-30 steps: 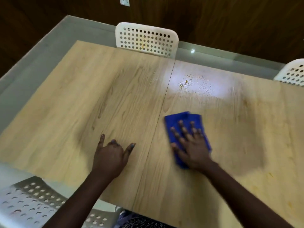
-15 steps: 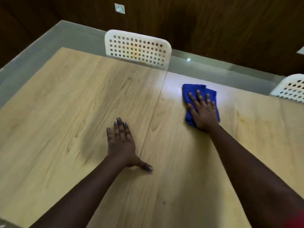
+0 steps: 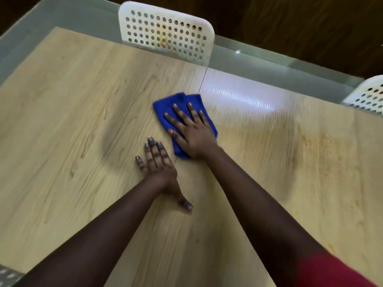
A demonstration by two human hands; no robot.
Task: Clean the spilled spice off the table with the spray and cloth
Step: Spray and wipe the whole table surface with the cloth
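Both hands lie flat on the wooden table (image 3: 62, 112): right hand (image 3: 192, 131) presses the blue cloth (image 3: 165, 104) (fingers spread), left hand (image 3: 159, 166) holds nothing.

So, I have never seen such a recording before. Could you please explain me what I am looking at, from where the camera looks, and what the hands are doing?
No machine here: a person wears one camera on the head, looking forward and down at their own arms. Below is a wooden table. The right hand presses flat on a folded blue cloth, wiping. The left hand rests flat on the table, fingers straight, holding nothing. Faint yellowish smears show on the table to the right. Two white perforated chairs stand at the far side. No spray bottle is in view.
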